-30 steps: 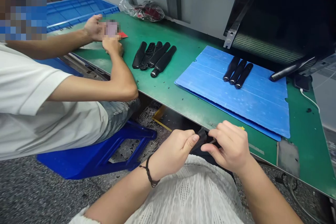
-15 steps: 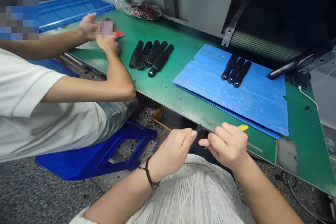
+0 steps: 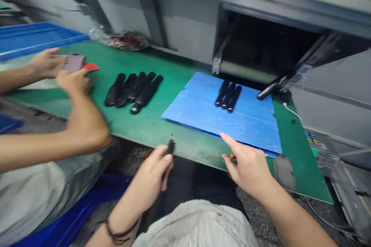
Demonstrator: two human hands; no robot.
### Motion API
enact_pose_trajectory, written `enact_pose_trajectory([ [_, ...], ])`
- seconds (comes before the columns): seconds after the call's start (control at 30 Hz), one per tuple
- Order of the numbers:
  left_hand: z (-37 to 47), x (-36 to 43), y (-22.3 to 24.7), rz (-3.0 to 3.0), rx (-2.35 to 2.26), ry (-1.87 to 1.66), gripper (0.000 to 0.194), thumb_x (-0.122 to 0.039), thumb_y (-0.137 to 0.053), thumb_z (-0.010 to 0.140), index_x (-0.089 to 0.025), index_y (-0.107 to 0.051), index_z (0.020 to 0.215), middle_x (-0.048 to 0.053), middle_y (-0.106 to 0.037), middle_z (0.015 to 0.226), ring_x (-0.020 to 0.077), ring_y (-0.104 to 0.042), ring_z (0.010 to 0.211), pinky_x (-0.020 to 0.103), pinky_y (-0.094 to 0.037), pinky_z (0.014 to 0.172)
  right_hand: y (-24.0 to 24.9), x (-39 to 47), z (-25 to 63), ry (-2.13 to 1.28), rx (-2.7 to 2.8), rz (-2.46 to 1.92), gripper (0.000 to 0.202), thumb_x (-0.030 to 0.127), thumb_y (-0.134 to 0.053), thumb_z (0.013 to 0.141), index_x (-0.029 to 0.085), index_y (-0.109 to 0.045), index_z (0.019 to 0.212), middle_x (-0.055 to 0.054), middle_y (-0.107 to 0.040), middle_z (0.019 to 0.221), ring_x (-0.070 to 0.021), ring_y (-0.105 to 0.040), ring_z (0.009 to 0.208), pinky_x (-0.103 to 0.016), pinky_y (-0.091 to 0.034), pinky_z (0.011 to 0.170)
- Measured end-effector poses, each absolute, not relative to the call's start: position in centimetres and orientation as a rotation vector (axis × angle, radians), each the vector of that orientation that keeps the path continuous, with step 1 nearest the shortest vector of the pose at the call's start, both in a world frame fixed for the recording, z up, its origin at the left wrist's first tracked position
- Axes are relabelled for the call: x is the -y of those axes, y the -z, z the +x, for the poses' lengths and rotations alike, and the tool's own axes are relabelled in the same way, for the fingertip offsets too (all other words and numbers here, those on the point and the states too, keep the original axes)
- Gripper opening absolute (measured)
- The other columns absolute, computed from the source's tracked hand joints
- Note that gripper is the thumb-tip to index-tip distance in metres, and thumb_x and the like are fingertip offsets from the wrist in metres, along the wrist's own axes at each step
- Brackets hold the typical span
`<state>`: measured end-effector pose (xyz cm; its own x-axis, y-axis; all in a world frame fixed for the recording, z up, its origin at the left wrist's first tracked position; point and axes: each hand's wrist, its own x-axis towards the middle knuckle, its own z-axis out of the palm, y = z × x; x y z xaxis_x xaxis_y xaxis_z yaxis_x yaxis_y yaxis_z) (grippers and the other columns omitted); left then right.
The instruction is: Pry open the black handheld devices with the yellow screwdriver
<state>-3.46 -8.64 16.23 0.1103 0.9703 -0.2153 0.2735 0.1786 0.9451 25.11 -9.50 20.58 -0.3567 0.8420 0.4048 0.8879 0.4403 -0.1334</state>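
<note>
With our left hand (image 3: 152, 177) we are gripping a black plastic piece (image 3: 171, 146) left of the blue sheet (image 3: 197, 100), its end poking past our fingers (image 3: 165, 161), probably for easy access. By the sheet's near edge our right hand (image 3: 249, 166) is holding a mostly hidden yellow tool (image 3: 232, 156), seemingly tucked in to free the index finger (image 3: 232, 143). Three black handles (image 3: 228, 95) are lying on the sheet, perhaps separated from the black casings (image 3: 148, 93) left of it
</note>
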Motion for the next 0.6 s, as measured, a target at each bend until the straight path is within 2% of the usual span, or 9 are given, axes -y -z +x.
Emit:
enact_pose_trajectory([
  [0.03, -4.1, 7.4, -16.4, 1.346, -1.400, -0.869, 0.044, -0.063, -0.045, 0.097, -0.020, -0.049, 0.098, -0.007, -0.045, 0.047, 0.0145, -0.045, 0.043, 0.026, -0.039, 0.049, -21.1, 8.4, 26.6, 0.160, 2.274, -1.627, 0.046, 0.028, -0.059, 0.099, 0.022, -0.057, 0.145, -0.001, -0.072, 0.083, -0.0148, -0.061, 0.067, -0.030, -0.034, 0.060],
  [0.07, -4.7, 6.1, -16.6, 1.378, -1.393, -0.890, 0.044, -0.061, -0.047, 0.096, -0.020, -0.049, 0.109, -0.008, -0.044, 0.048, 0.0144, -0.044, 0.043, 0.025, -0.039, 0.049, -21.6, 6.9, 28.3, 0.170, 2.240, -1.807, 0.047, 0.035, -0.059, 0.099, 0.025, -0.057, 0.145, -0.001, -0.074, 0.086, -0.0170, -0.065, 0.070, -0.031, -0.035, 0.061],
  [0.13, -5.4, 3.8, -17.2, 1.397, -1.371, -0.920, 0.052, -0.066, -0.047, 0.096, -0.021, -0.047, 0.121, -0.010, -0.040, 0.052, 0.0124, -0.037, 0.039, 0.024, -0.034, 0.044, -22.8, 3.4, 32.1, 0.165, 2.132, -2.128, 0.038, 0.041, -0.060, 0.098, 0.028, -0.066, 0.133, -0.004, -0.077, 0.096, -0.0224, -0.070, 0.082, -0.031, -0.038, 0.065],
  [0.2, -5.4, 2.1, -17.8, 1.393, -1.394, -0.921, 0.055, -0.072, -0.045, 0.095, -0.021, -0.050, 0.114, -0.009, -0.036, 0.057, 0.0104, -0.033, 0.039, 0.023, -0.030, 0.040, -23.9, -0.3, 35.7, 0.195, 2.015, -2.250, 0.035, 0.040, -0.062, 0.096, 0.022, -0.070, 0.126, -0.009, -0.077, 0.099, -0.0269, -0.070, 0.087, -0.033, -0.041, 0.067],
  [0.3, -4.4, 1.6, -18.9, 1.410, -1.516, -0.899, 0.048, -0.068, -0.045, 0.096, -0.021, -0.047, 0.090, -0.007, -0.038, 0.057, 0.0113, -0.041, 0.043, 0.023, -0.036, 0.042, -25.4, -4.2, 38.2, 0.190, 1.933, -2.295, 0.034, 0.035, -0.063, 0.095, 0.013, -0.071, 0.121, -0.017, -0.075, 0.103, -0.0306, -0.069, 0.088, -0.037, -0.045, 0.071],
  [0.37, -3.3, 2.4, -19.7, 1.405, -1.473, -0.882, 0.041, -0.061, -0.045, 0.097, -0.021, -0.043, 0.087, -0.006, -0.041, 0.057, 0.0128, -0.047, 0.045, 0.024, -0.041, 0.047, -26.0, -4.7, 36.9, 0.136, 2.000, -2.184, 0.036, 0.035, -0.063, 0.096, 0.013, -0.068, 0.124, -0.016, -0.073, 0.106, -0.0279, -0.068, 0.090, -0.038, -0.048, 0.076],
  [0.47, -1.4, 4.2, -20.9, 1.367, -1.221, -0.800, 0.042, -0.063, -0.043, 0.100, -0.021, -0.044, 0.100, -0.008, -0.044, 0.062, 0.0112, -0.047, 0.043, 0.025, -0.043, 0.047, -26.0, -2.1, 31.7, 0.018, 2.263, -1.769, 0.034, 0.042, -0.054, 0.104, 0.021, -0.063, 0.129, -0.007, -0.070, 0.107, -0.0194, -0.064, 0.096, -0.033, -0.048, 0.086],
  [0.53, -0.3, 5.2, -21.7, 1.410, -1.152, -0.725, 0.047, -0.067, -0.044, 0.100, -0.020, -0.046, 0.106, -0.007, -0.047, 0.068, 0.0093, -0.047, 0.041, 0.023, -0.039, 0.043, -25.8, 0.4, 28.1, 0.087, 2.390, -1.231, 0.035, 0.047, -0.049, 0.107, 0.016, -0.065, 0.113, -0.007, -0.067, 0.098, -0.0196, -0.059, 0.091, -0.033, -0.044, 0.080],
  [0.6, 0.3, 6.1, -22.4, 1.488, -1.148, -0.696, 0.048, -0.068, -0.044, 0.101, -0.019, -0.047, 0.102, -0.006, -0.048, 0.072, 0.0074, -0.046, 0.042, 0.022, -0.038, 0.043, -25.8, 2.4, 25.2, 0.185, 2.430, -0.952, 0.048, 0.057, -0.047, 0.107, 0.015, -0.064, 0.093, -0.004, -0.057, 0.079, -0.0170, -0.046, 0.073, -0.032, -0.035, 0.067],
])
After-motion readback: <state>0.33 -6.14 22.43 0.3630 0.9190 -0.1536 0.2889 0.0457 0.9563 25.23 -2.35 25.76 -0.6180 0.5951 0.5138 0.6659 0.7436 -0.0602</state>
